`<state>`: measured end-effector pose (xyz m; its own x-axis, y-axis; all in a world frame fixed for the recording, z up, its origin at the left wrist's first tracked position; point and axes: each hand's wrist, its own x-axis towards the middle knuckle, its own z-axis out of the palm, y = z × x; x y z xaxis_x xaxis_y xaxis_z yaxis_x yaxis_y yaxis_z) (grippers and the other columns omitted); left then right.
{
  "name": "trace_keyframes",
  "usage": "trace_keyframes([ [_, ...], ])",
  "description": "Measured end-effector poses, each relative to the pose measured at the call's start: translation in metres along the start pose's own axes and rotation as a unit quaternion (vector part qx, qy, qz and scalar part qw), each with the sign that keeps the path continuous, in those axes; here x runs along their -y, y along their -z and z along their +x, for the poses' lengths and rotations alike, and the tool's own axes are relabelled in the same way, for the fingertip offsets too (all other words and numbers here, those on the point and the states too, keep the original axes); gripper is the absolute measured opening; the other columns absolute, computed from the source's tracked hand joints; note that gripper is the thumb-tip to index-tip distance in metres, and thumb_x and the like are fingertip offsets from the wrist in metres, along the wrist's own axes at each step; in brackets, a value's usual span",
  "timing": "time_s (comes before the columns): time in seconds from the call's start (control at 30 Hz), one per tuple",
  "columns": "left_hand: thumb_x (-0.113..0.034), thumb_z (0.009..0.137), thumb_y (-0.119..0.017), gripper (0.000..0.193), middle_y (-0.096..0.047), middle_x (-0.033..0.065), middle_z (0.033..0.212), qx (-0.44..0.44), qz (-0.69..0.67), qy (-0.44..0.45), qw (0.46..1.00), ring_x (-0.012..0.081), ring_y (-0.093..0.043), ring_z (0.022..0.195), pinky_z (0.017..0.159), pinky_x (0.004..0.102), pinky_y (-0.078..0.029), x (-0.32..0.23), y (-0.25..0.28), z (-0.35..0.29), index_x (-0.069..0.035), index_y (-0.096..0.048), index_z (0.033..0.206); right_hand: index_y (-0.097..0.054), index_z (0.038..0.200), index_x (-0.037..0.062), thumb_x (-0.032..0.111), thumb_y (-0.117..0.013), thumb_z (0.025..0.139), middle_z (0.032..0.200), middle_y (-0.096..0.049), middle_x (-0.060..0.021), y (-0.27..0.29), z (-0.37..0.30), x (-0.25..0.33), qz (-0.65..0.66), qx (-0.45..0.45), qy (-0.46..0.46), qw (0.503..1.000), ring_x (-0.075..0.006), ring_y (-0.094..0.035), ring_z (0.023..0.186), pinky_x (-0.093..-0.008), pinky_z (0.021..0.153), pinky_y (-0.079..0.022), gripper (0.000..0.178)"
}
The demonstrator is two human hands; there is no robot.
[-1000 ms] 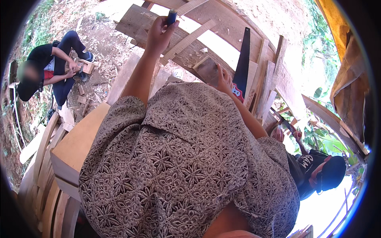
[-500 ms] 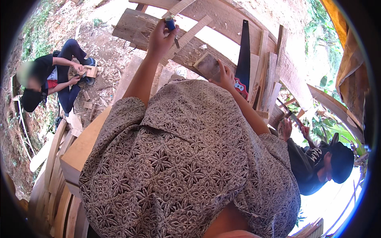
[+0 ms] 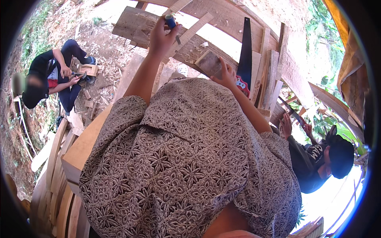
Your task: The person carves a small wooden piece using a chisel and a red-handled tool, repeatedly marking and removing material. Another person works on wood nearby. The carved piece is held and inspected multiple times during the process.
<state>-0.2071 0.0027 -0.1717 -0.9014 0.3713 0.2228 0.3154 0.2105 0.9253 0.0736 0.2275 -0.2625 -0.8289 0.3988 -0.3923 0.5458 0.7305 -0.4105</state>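
My left hand [image 3: 160, 37] is raised at the top of the view and is closed around a blue-handled tool [image 3: 171, 22] with a thin metal shaft, held against a long wooden plank [image 3: 158, 27]. My right hand [image 3: 227, 75] grips the edge of a small flat wooden block [image 3: 209, 63] that rests on the same plank work. My grey patterned shirt [image 3: 186, 158] fills the middle of the view and hides whatever lies below my arms.
A hand saw [image 3: 246, 55] with a red and blue handle leans against upright boards [image 3: 270, 75] to the right of my right hand. One person [image 3: 51, 79] sits on the ground at left working on a wooden piece. Another person [image 3: 321, 158] in a dark cap crouches at lower right. Stacked planks [image 3: 59, 174] lie at lower left.
The view has shifted slightly, so the planks and the seated person sit lower in the frame. Both hands keep their hold; the left hand stays raised with the tool.
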Motion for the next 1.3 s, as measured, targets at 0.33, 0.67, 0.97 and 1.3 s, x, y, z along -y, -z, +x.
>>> trace_keyframes([
  [0.33,-0.028,0.089,-0.082,0.033,-0.075,0.0065,0.094,-0.006,0.008,0.011,1.000,0.0204,-0.072,0.085,0.073,0.0355,-0.056,0.001,0.002,-0.002,-0.006,-0.065,0.107,-0.018,0.162,0.0442,0.053,-0.084,0.070,0.154,-0.034,-0.0226,0.007,-0.001,0.008,-0.014,0.029,-0.020,0.999,-0.0515,-0.030,0.143,-0.0651,0.115,-0.026,0.114],
  [0.67,-0.026,0.090,-0.081,0.030,-0.074,0.0071,0.092,-0.010,0.024,-0.010,1.000,0.0210,-0.071,0.081,0.072,0.0369,-0.057,-0.012,0.004,-0.007,-0.004,-0.065,0.103,-0.020,0.162,0.0403,0.053,-0.085,0.070,0.155,-0.032,-0.0211,0.013,-0.007,0.021,-0.037,0.011,-0.019,0.999,-0.0494,-0.027,0.145,-0.0649,0.115,-0.023,0.114],
  [0.97,-0.019,0.094,-0.076,0.019,-0.069,0.0042,0.089,0.013,0.028,-0.021,0.999,0.0145,-0.069,0.085,0.075,0.0316,-0.055,-0.013,0.002,-0.019,-0.005,-0.065,0.101,-0.026,0.163,0.0289,0.049,-0.088,0.067,0.136,-0.050,-0.0201,0.033,-0.002,0.060,-0.065,-0.037,0.023,0.997,-0.0413,-0.051,0.128,-0.0563,0.107,-0.039,0.116],
  [1.3,-0.019,0.092,-0.076,0.022,-0.066,0.0124,0.094,0.027,0.034,-0.096,0.994,0.0306,-0.067,0.084,0.076,0.0411,-0.055,-0.015,-0.015,-0.015,-0.003,-0.063,0.100,-0.050,0.154,0.0105,0.051,-0.085,0.076,0.105,-0.060,-0.0179,0.180,0.039,0.154,0.117,-0.136,0.193,0.965,-0.0283,-0.063,0.099,-0.0382,0.091,-0.051,0.095],
])
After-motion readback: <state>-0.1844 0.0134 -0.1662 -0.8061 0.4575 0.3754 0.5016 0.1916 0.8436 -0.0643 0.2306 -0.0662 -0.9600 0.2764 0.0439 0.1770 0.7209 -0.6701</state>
